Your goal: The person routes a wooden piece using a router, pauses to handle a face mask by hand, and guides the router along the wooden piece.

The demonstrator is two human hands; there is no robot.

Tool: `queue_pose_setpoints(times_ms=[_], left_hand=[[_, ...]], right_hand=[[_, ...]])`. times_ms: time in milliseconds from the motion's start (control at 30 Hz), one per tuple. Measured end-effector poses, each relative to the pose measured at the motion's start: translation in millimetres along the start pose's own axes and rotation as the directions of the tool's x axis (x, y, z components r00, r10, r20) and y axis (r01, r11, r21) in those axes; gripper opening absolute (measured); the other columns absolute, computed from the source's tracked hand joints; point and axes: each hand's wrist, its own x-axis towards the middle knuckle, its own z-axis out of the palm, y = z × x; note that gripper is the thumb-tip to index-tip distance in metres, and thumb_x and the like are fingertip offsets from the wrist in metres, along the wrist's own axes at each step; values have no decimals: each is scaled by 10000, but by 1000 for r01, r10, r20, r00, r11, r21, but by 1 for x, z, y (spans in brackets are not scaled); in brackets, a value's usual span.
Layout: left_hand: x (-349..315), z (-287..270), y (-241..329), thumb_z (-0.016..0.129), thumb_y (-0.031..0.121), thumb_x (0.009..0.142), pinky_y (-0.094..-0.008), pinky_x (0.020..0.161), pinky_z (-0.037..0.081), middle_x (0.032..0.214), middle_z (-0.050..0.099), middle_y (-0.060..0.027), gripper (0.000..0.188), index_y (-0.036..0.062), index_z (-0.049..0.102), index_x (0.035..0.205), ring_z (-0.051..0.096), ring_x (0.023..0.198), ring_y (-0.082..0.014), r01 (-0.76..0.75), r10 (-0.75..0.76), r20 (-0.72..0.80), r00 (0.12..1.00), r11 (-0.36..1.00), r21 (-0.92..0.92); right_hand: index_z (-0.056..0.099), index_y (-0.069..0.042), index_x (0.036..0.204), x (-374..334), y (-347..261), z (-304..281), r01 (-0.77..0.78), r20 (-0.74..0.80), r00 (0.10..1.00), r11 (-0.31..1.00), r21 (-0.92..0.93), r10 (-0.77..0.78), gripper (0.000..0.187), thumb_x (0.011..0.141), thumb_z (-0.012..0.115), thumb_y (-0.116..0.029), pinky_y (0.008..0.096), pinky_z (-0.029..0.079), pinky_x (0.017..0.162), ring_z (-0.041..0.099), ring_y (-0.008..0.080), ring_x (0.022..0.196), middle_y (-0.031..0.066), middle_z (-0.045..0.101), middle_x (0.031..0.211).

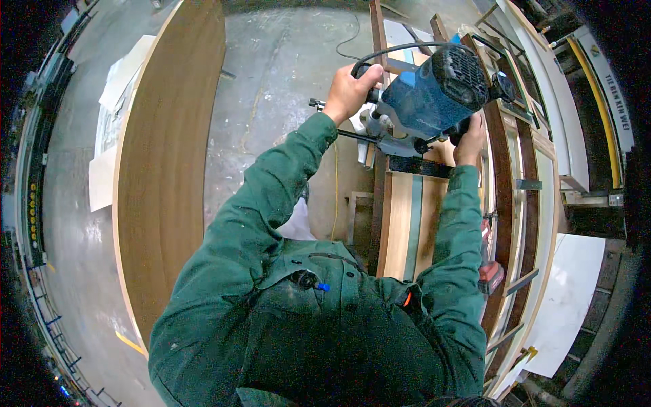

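Observation:
A blue plunge router (424, 95) with a black vented top rests tilted in view over the workpiece at the upper right. My left hand (349, 95) is closed round its left black handle. On the other side my right hand (470, 142) grips the right handle, its fingers partly hidden by the router. Beneath lies a light wood board (397, 217) with a green stripe, edged by a dark brown rail (381, 224). A black guide rod (356, 136) sticks out to the left of the router base. The router's bit is hidden.
A large brown wood panel (163, 169) stands along my left. Dark brown frame rails (505, 176) and a red cordless power tool (489, 277) are at my right. A black cord (407, 46) arcs over the router. A thin yellow line (336, 190) runs along the concrete floor (271, 88).

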Motion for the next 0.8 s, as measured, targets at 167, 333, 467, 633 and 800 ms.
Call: queue_pose_setpoints(times_ms=[167, 333, 467, 633, 800], left_hand=[[2, -4, 7, 608, 429, 819, -271, 578, 481, 668, 635, -62, 442, -8, 636, 759, 599, 618, -120, 22, -23, 24, 999, 1000, 12], [5, -6, 6, 609, 438, 815, -275, 572, 484, 667, 637, -63, 451, -10, 647, 788, 603, 610, -126, 46, -45, 39, 998, 999, -15], [6, -9, 6, 605, 441, 814, -277, 575, 486, 663, 637, -64, 456, -12, 652, 795, 603, 606, -129, 44, -44, 44, 998, 999, 3], [8, -11, 8, 598, 441, 812, -287, 586, 490, 668, 643, -78, 461, -16, 653, 792, 615, 616, -139, 25, -28, 42, 999, 997, 70], [11, -12, 7, 596, 440, 812, -287, 594, 489, 669, 644, -83, 462, -18, 649, 779, 619, 622, -144, 25, -26, 22, 999, 998, 65]], right_hand=[[616, -31, 1074, 0, 5, -3, -19, 18, 1000, 1000, -22, 19, 427, 899, 477, -395, 278, 472, 658, 585, 141, 781, 41, 622, 957], [574, -4, 1181, -11, -5, 5, 38, 56, 998, 999, -27, -37, 461, 916, 455, -362, 288, 431, 838, 570, 162, 943, 55, 607, 1083], [559, -1, 1200, -18, -11, 12, 116, 61, 992, 993, -12, -115, 471, 917, 455, -363, 290, 421, 861, 566, 167, 972, 57, 598, 1114], [549, 0, 1212, -22, -16, 12, -57, 25, 998, 998, 8, 57, 452, 923, 460, -337, 292, 405, 894, 549, 171, 1020, 63, 584, 1147], [615, -51, 780, -16, -6, 11, 170, -23, 985, 982, -86, -173, 393, 894, 527, -417, 253, 389, 544, 494, 97, 589, 9, 555, 676]])
